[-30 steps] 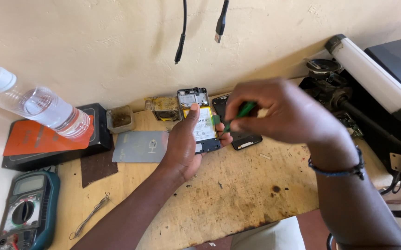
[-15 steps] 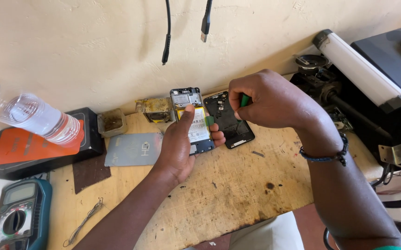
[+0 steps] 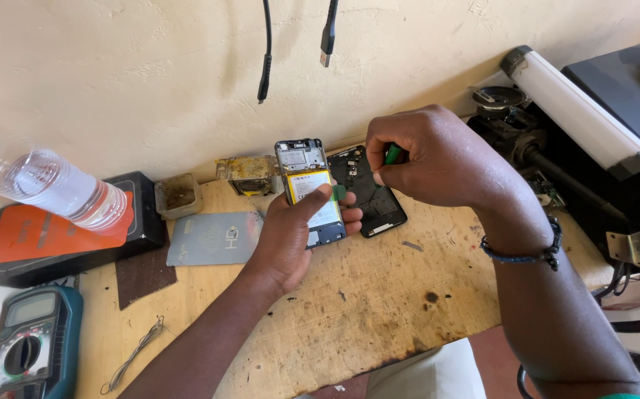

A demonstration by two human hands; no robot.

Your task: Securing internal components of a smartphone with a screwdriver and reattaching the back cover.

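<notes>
Head view: since 0.5 s ago, both hands sit in much the same place; the right hand (image 3: 438,159) stays closed around a green-handled tool (image 3: 392,153), its fingers wrapped on the handle, just above the black phone back cover (image 3: 370,193) lying on the wooden bench (image 3: 379,310). The left hand (image 3: 290,236) still clamps the opened phone (image 3: 311,193) (yellow-white battery exposed), thumb across it. Nearby: a plastic bottle (image 3: 46,185), a multimeter (image 3: 28,351), a grey metal plate (image 3: 209,239).
</notes>
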